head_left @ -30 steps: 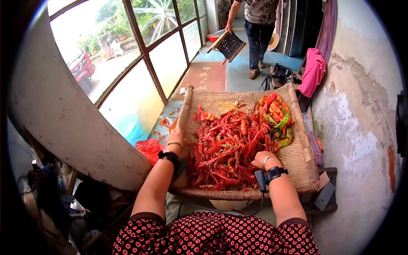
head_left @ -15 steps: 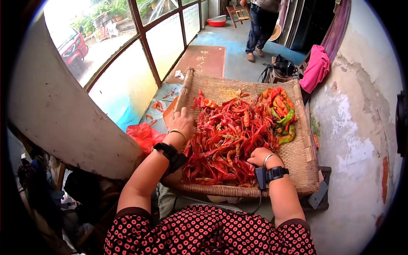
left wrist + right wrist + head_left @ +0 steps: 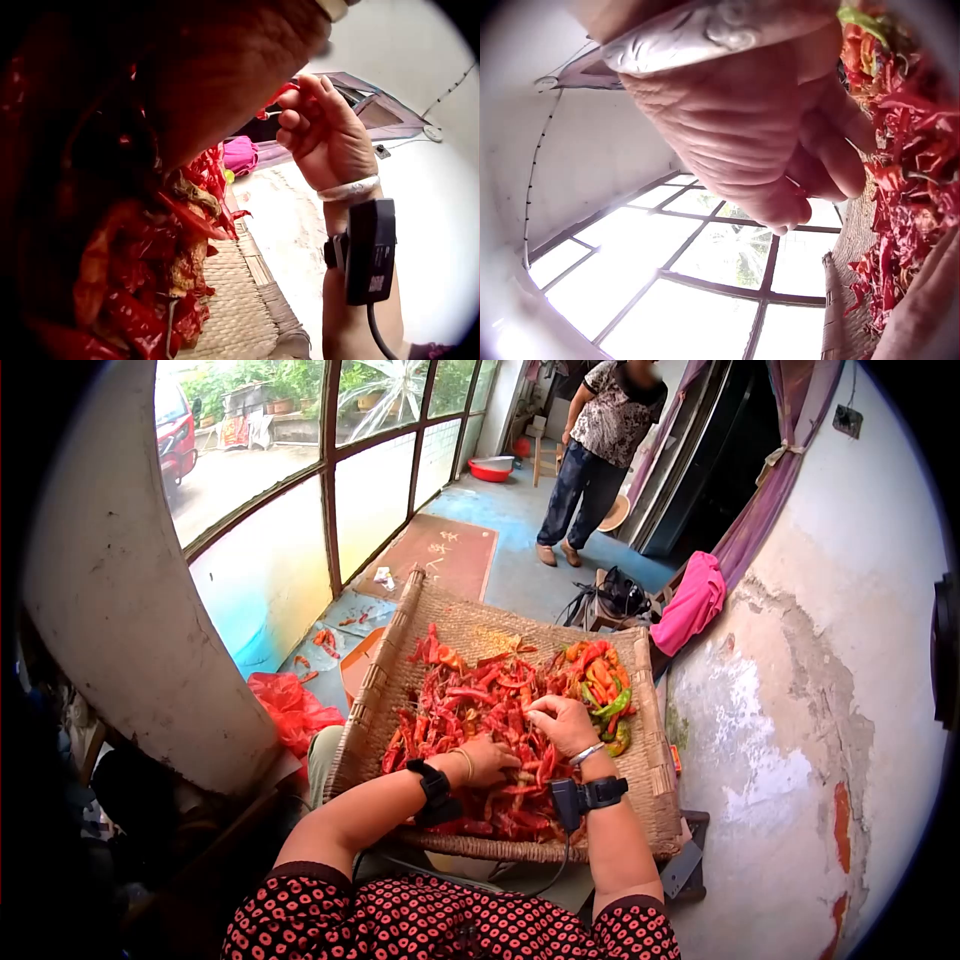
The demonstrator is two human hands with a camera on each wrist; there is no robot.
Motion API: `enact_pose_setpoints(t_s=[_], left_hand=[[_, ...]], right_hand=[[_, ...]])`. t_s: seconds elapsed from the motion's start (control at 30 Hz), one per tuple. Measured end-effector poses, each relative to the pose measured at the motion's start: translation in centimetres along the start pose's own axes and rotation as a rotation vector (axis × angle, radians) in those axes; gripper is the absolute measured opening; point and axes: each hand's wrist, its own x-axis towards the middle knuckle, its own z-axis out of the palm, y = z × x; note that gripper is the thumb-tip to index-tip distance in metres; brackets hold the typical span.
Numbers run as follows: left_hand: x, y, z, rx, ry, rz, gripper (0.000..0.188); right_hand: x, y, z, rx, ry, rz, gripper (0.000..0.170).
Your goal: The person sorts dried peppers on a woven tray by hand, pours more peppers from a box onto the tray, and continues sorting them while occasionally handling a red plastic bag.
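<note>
A flat woven basket (image 3: 375,670) holds a heap of dried red chili peppers (image 3: 475,695), with fresher orange and green peppers (image 3: 613,705) in its right corner. My left hand (image 3: 485,760) reaches palm down into the near middle of the heap, its fingertips hidden among the chilies. Just above the heap and further right is my right hand (image 3: 565,728), fingers curled. In the left wrist view, that right hand (image 3: 330,142) pinches a red chili pepper (image 3: 280,96) between thumb and fingers.
A person (image 3: 595,455) stands beyond the basket near a doorway. Left of the basket lie a red plastic bag (image 3: 292,710) and scattered chilies on the floor. A pink cloth (image 3: 690,600) hangs at the right, by a peeling wall (image 3: 760,730). Windows line the left.
My left hand has moved from the basket's left rim into the heap. My right hand has lifted and shifted away from me. The other person has set the chair down and stands upright.
</note>
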Motion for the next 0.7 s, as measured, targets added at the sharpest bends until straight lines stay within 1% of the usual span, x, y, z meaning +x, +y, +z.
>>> enact_pose_setpoints(t_s=[0.03, 0.1, 0.13, 0.17, 0.27, 0.3, 0.37, 0.4, 0.43, 0.5, 0.53, 0.57, 0.63, 0.67, 0.7], left_hand=[[0.2, 0.4, -0.1, -0.091, -0.017, 0.078, 0.04], [0.1, 1.3, -0.6, -0.2, -0.028, 0.1, 0.037], [0.0, 1.0, -0.5, -0.214, 0.007, 0.115, 0.037], [-0.4, 0.8, -1.0, -0.352, 0.1, 0.118, 0.033], [-2.3, -0.4, -3.2, -0.393, 0.338, -0.211, 0.019], [-2.8, -1.3, -3.1, -0.432, 0.46, -0.304, 0.021], [-3.4, -2.2, -3.4, -0.288, 0.77, -0.266, 0.027], [-3.5, -2.4, -3.4, -0.334, 0.742, -0.225, 0.035], [-3.5, -2.5, -3.1, -0.328, 0.727, -0.223, 0.035], [-3.2, -2.2, -2.6, -0.392, 0.676, -0.085, 0.043], [-3.1, -1.8, -2.6, -0.404, 0.687, -0.031, 0.037], [-3.3, -1.6, -2.7, -0.4, 0.679, -0.036, 0.037], [-3.7, -1.4, -3.5, -0.693, 0.358, -0.288, 0.028], [-3.7, -1.6, -2.9, -0.719, 0.512, -0.233, 0.017], [-3.9, -1.8, -3.2, -0.708, 0.506, -0.237, 0.017]], right_hand=[[0.7, -1.3, 0.1, -0.097, -0.022, -0.061, 0.015], [2.4, -0.4, 2.0, -0.217, -0.067, -0.12, 0.016], [2.8, 0.3, 3.2, -0.235, -0.024, -0.175, 0.015], [3.0, 1.0, 4.2, -0.253, 0.018, -0.232, 0.015], [2.2, 3.8, 6.5, -0.14, 0.069, -0.2, 0.015], [1.7, 4.6, 7.0, -0.094, 0.077, -0.179, 0.015], [0.6, 4.6, 6.8, -0.091, -0.006, -0.014, 0.015], [0.4, 4.3, 6.8, -0.052, 0.011, -0.069, 0.014], [0.2, 3.9, 6.8, -0.04, 0.02, -0.063, 0.014], [0.1, 3.2, 6.3, 0.552, -0.145, 0.099, 0.014], [0.3, 3.8, 6.7, 0.728, -0.175, 0.111, 0.014], [0.3, 3.9, 6.7, 0.739, -0.175, 0.11, 0.014], [0.4, 4.0, 6.5, 0.982, -0.234, 0.135, 0.013], [0.5, 3.7, 6.5, 0.994, -0.233, 0.129, 0.013], [0.4, 3.0, 6.3, 0.947, -0.168, 0.142, 0.014]])
